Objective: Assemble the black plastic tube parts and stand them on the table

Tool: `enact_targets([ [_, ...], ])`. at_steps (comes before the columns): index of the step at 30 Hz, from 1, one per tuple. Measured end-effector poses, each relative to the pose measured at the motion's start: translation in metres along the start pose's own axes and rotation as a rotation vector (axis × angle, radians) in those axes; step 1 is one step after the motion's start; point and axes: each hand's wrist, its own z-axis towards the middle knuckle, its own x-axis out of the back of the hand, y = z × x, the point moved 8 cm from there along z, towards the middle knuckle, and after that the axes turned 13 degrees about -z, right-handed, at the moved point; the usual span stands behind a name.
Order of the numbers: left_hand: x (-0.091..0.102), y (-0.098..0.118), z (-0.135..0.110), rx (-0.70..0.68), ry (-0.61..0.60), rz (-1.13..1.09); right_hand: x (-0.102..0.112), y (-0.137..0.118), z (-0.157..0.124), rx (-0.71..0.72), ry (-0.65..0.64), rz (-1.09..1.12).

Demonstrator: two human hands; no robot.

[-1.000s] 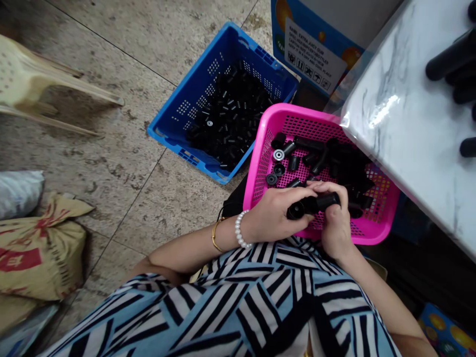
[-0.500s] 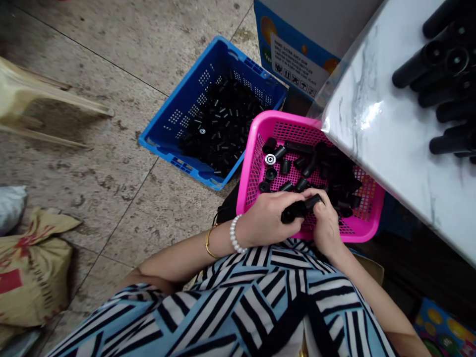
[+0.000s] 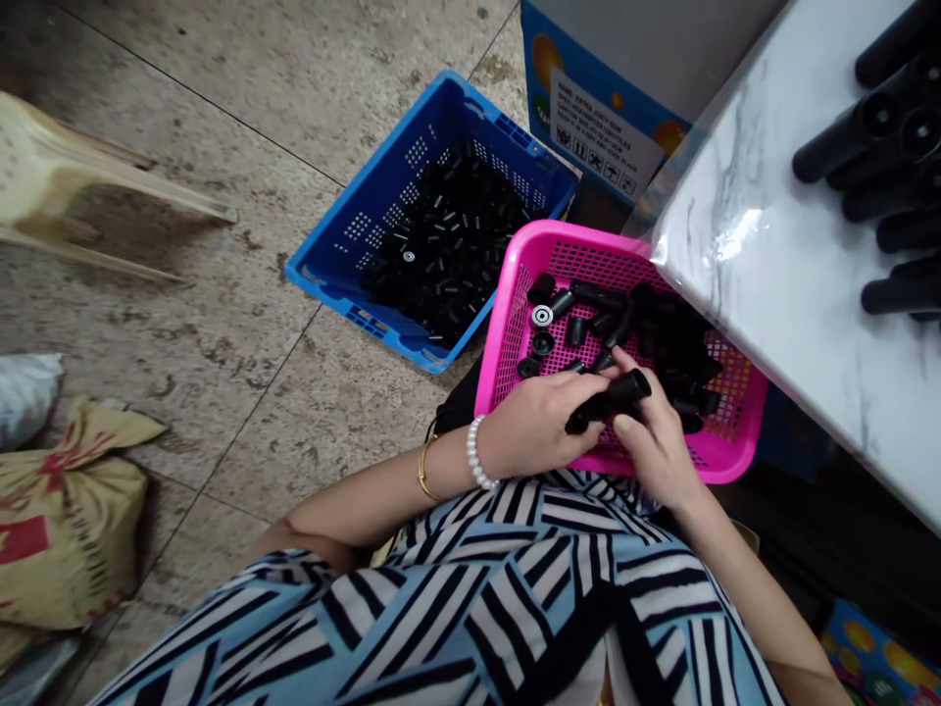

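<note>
My left hand (image 3: 540,422) and my right hand (image 3: 654,436) both grip one black plastic tube (image 3: 610,400) over the near edge of a pink basket (image 3: 507,324). The tube lies slanted, its right end raised. The left hand wears a pearl bracelet and a gold bangle at the wrist. Inside the pink basket lie several loose black tubes and caps (image 3: 647,324), one with a white ring on its end. A blue crate (image 3: 382,226) full of small black parts sits on the floor just left of the basket.
A white marble-look tabletop (image 3: 794,284) overhangs the basket at the right, with several long black tubes (image 3: 889,167) lying on it. A blue printed carton (image 3: 595,118) stands behind. A cream plastic chair (image 3: 80,196) and sacks (image 3: 66,520) are at the left on the stone floor.
The tube between my hands has tilted, its right end now raised and sticking out past my right fingers. The camera view shifted slightly.
</note>
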Motion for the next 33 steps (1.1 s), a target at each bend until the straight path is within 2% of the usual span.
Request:
enact_targets([
  [4, -0.006, -0.004, 0.001, 0.02, -0.04, 0.026, 0.016, -0.006, 0.01, 0.058, 0.013, 0.033],
  [6, -0.007, -0.005, 0.001, 0.022, -0.045, 0.03, 0.022, -0.013, 0.011, 0.112, 0.046, -0.067],
  [8, -0.009, -0.006, 0.001, 0.017, -0.059, 0.035, 0.029, -0.021, 0.01, 0.149, 0.139, -0.197],
  [10, -0.01, -0.005, 0.001, 0.005, -0.074, 0.032, 0.031, -0.027, 0.007, 0.167, 0.199, -0.282],
  [13, -0.01, -0.005, 0.001, -0.003, -0.064, 0.001, 0.024, -0.031, 0.007, 0.18, 0.158, -0.264],
  [15, -0.006, -0.006, 0.002, 0.01, -0.029, -0.033, 0.024, -0.024, 0.009, 0.128, 0.145, -0.18],
  [17, -0.002, -0.007, 0.002, 0.041, 0.003, -0.062, 0.033, -0.012, 0.01, 0.025, 0.202, -0.125],
  [20, 0.003, -0.006, 0.004, 0.052, 0.03, -0.093, 0.051, 0.005, 0.004, -0.111, 0.313, -0.179],
  [22, 0.005, -0.004, 0.005, 0.036, 0.045, -0.103, 0.055, 0.009, -0.001, -0.153, 0.303, -0.186],
  [26, 0.0, -0.004, 0.006, 0.038, -0.006, -0.121, 0.035, 0.009, -0.012, -0.2, 0.163, 0.055],
  [29, -0.003, -0.006, 0.006, 0.059, -0.016, -0.124, 0.023, 0.012, -0.021, -0.25, 0.189, 0.242],
  [33, -0.001, -0.006, 0.004, 0.07, 0.018, -0.094, 0.021, 0.016, -0.028, -0.264, 0.255, 0.24],
])
